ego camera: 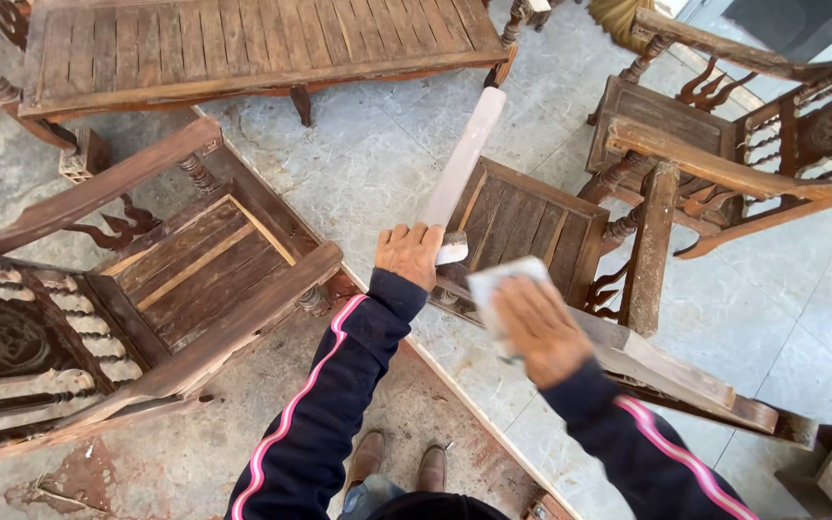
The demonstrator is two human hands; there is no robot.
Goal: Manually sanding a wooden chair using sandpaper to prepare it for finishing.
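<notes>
Now the left hand (410, 252) grips the chair's pale armrest (460, 159), while the right hand (539, 327) presses sandpaper (493, 284) flat just beside.

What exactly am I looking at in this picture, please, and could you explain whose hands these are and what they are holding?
There is no machine here: a person wears a camera on the head, so the single picture looks straight down at their own two bare hands, dark sleeves with pink stripes, and brown shoes. The left hand has a closed grip on the near end of a pale wooden armrest of a chair. The right hand presses a whitish sheet, probably sandpaper, against that chair's wooden frame. The chair has a slatted seat. Around it on the stone floor stand another worn wooden chair on the left, one at upper right, and a slatted bench at the top.
</notes>
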